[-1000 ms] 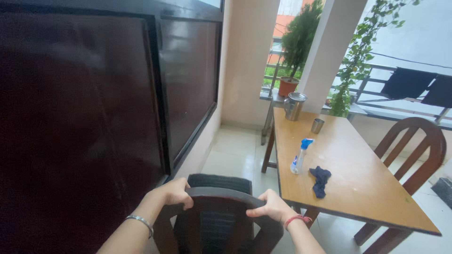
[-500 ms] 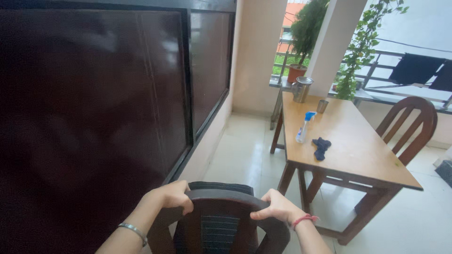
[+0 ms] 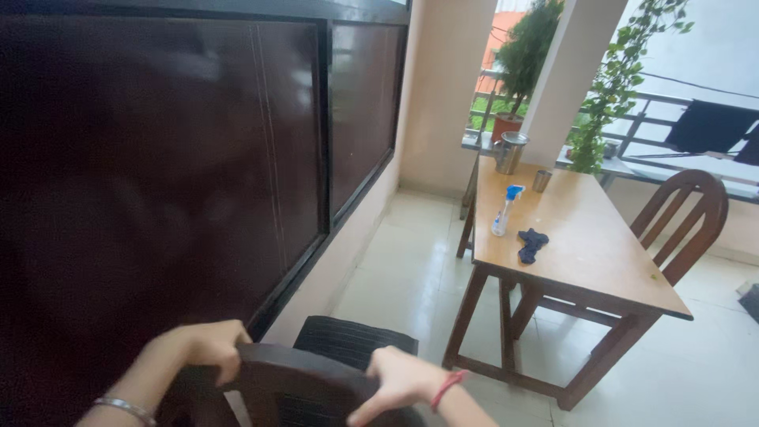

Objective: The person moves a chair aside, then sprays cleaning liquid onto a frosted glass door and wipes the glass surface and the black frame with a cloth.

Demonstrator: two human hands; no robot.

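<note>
Both your left hand point(image 3: 202, 345) and right hand point(image 3: 395, 379) gripped the chair point(image 3: 316, 379) top; it risked scraping the dark wall panel point(image 3: 158, 174) alongside.

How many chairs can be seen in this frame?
2: a dark chair gripped at its backrest by both hands at the bottom, and a brown chair behind the table. Others may be hidden.

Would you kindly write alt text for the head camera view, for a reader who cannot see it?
Both hands, left hand and right hand, grip the curved top of a dark chair beside a dark panelled wall. To the right, a wooden table holds a spray bottle, a dark cloth and two metal cups, with another chair beyond.
</note>
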